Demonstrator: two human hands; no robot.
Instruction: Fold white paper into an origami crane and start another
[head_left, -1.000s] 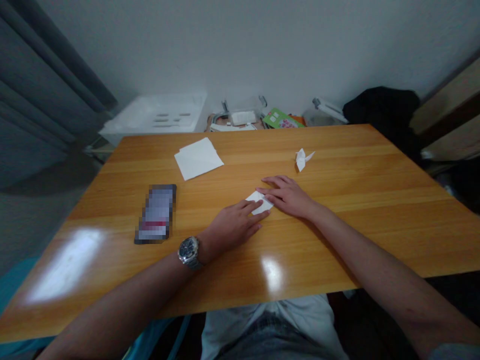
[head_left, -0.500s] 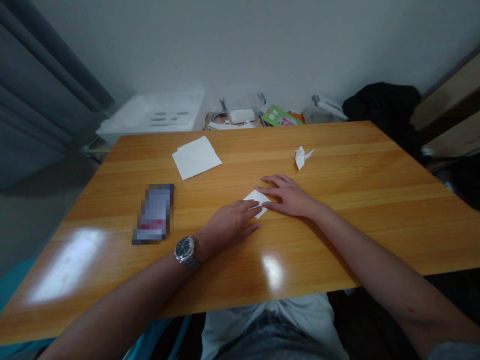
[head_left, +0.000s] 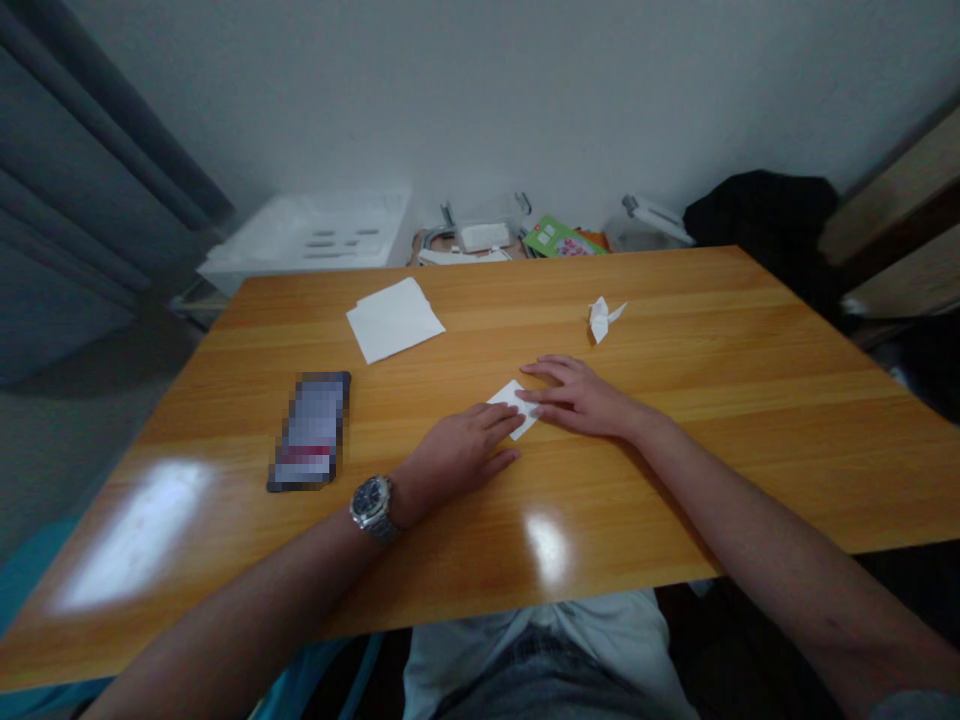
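Observation:
A small folded square of white paper [head_left: 513, 391] lies flat on the table, one corner pointing away from me. My left hand [head_left: 466, 446], with a metal watch at the wrist, rests palm down with its fingertips on the paper's left and near part. From the right, my right hand [head_left: 576, 398] touches the paper's right side, fingers outstretched and spread. Both hands are open, and neither grips the paper. Their fingers cover part of it. Beyond my right hand stands a white folded paper crane [head_left: 601, 320].
White paper sheets [head_left: 395, 320] lie at the back left of the wooden table [head_left: 675, 330]. A phone [head_left: 311, 430] with a blurred screen is at the left. Behind the table's far edge are a white plastic tray [head_left: 300, 235], a green booklet [head_left: 559, 238] and a black cloth item [head_left: 765, 215].
My right fingers have shifted slightly over the paper's right side, with the thumb a little farther right. My left hand has stayed in place. The whole view has tipped slightly.

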